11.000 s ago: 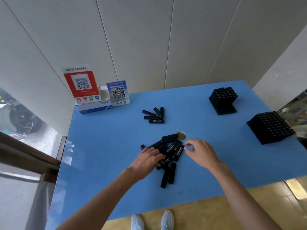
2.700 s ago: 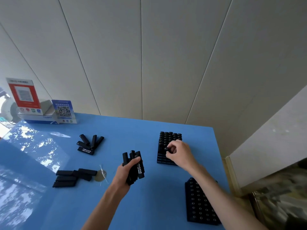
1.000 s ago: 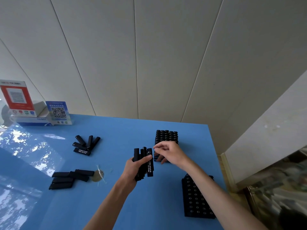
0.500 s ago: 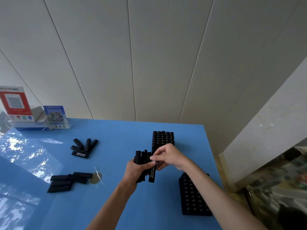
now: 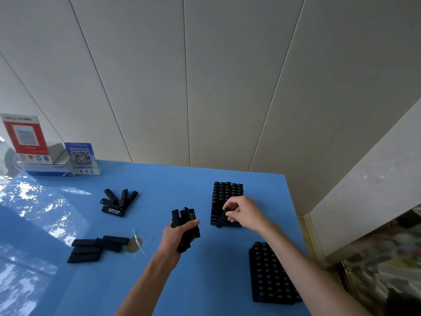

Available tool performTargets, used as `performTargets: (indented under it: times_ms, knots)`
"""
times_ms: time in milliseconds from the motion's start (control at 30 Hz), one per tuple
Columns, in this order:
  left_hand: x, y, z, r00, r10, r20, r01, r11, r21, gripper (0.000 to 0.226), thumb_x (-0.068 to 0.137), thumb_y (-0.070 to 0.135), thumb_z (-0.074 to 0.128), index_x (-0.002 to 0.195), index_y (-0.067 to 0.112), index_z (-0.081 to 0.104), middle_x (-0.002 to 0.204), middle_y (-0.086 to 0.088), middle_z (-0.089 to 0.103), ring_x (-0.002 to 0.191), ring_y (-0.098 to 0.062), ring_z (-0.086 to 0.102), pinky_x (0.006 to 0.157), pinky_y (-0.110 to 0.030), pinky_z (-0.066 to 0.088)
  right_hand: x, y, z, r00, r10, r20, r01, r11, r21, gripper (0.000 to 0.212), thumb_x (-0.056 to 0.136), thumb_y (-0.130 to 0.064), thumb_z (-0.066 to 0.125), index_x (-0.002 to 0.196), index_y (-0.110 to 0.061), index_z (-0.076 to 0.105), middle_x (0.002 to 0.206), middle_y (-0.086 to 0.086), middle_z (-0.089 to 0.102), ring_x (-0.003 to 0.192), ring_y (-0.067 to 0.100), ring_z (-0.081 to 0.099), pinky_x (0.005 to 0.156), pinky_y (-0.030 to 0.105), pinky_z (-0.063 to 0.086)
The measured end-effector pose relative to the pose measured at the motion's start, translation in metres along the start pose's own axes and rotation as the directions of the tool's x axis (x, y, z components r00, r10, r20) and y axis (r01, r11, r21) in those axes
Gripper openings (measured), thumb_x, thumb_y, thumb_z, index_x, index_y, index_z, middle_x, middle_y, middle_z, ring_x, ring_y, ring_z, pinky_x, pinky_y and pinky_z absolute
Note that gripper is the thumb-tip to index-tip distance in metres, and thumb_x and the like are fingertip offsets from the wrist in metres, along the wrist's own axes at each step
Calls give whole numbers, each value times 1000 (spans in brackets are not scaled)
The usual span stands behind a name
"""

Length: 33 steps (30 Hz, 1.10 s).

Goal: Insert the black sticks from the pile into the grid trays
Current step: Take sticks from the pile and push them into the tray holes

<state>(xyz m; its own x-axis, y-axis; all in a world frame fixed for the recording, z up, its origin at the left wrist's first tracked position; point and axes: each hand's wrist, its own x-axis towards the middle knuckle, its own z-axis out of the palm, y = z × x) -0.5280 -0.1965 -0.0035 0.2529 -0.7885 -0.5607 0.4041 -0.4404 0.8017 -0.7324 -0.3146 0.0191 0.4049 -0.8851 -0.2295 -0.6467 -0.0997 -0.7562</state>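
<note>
My left hand (image 5: 176, 236) grips a bundle of black sticks (image 5: 185, 221) upright above the blue table (image 5: 159, 281). My right hand (image 5: 242, 213) pinches one black stick (image 5: 221, 221) and holds it tilted over the near edge of the far grid tray (image 5: 226, 192). A second grid tray (image 5: 271, 274) lies nearer, at the right, under my right forearm. Loose sticks remain on the table in a small heap (image 5: 117, 202) at the back left and a flat group (image 5: 95, 247) at the near left.
A red QR sign (image 5: 24, 137) and a blue QR sign (image 5: 80, 158) stand on a white and blue box (image 5: 49, 171) at the table's far left corner. A scrap of clear film (image 5: 135, 242) lies by the flat group. The table's right edge runs just beyond both trays.
My right hand drew one stick out of the bundle and carried it right to the far tray. The left hand with the bundle dropped back slightly left.
</note>
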Motion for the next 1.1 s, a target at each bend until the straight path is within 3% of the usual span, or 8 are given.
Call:
performTargets:
  times_ms: [100,167,467,800,967,1100]
  knots:
    - [-1,2,-1,1000,3,27,-2,1000,-13,54,71,22,89,113,-2,64,83,-18,69,67,-24,60,53,-30,43,4,6,6,985,-116,-129,92,979,-180,18,88,-4,72,105,-11,74,96,4,72,79,15,66,76,20,52]
    - [-1,3,0,999,3,36,-2,1000,-22,47,76,19,85,112,-3,64,81,-19,69,67,-24,59,54,-30,42,5,9,10,977,-138,-159,106,975,-194,21,87,-5,74,107,-9,72,100,3,72,83,14,66,83,27,55]
    - [8,0,-2,1000,-15,18,15,1000,-9,45,79,18,83,112,-5,62,82,-21,67,59,-21,58,49,-28,43,16,14,19,956,-205,-210,145,952,-271,15,85,-4,75,98,-11,71,91,0,67,81,18,64,79,36,54]
    - [10,1,-3,1000,-18,4,18,1000,21,45,79,16,83,113,-3,62,80,-18,69,58,-22,60,50,-29,43,18,16,23,958,-237,-163,171,925,-340,14,88,-5,73,101,-10,71,93,1,68,82,17,62,78,35,54]
    - [10,0,-2,1000,-9,9,8,1000,13,51,74,18,87,114,-2,62,81,-18,70,62,-24,61,50,-30,44,17,15,25,949,-265,-170,187,909,-371,17,93,-9,69,109,-9,72,99,-3,57,83,10,53,77,17,39]
    - [11,0,0,1000,-6,20,6,1000,-12,60,68,24,87,115,-3,61,85,-22,70,71,-29,62,51,-31,43,17,12,24,943,-283,-174,201,904,-378,15,95,-10,66,109,-10,71,99,-5,57,84,11,56,76,16,40]
